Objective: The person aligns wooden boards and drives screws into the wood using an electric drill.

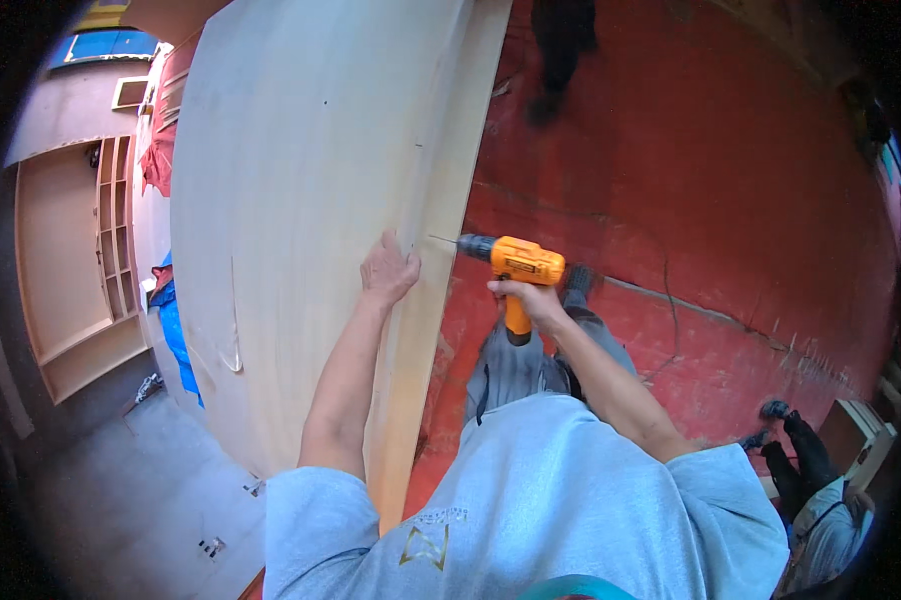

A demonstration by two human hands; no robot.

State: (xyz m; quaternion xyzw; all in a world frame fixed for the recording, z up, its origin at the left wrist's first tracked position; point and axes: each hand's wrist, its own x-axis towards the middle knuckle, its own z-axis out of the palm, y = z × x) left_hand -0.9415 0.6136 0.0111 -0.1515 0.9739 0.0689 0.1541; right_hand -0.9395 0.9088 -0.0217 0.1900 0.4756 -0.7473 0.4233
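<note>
A large pale wooden panel [301,150] lies in front of me and to my left, with a long strip along its right side. My left hand [389,272] rests on that panel near the strip, its index finger stretched out and thumb apart. My right hand [533,300] grips the handle of an orange cordless drill [527,261] with a black chuck. The drill is held level, and its thin bit [442,239] points left over the panel's right edge. Whether the bit tip touches the wood, I cannot tell. A small dark mark [419,145] shows on the strip farther up.
A wooden cabinet frame with compartments [121,230] stands at the far left, near a blue sheet [176,335]. Red floor [691,150] spreads on my right. Another person's dark-clothed legs [563,50] are at the far side; a second person [821,500] is at lower right beside wooden boxes [861,440].
</note>
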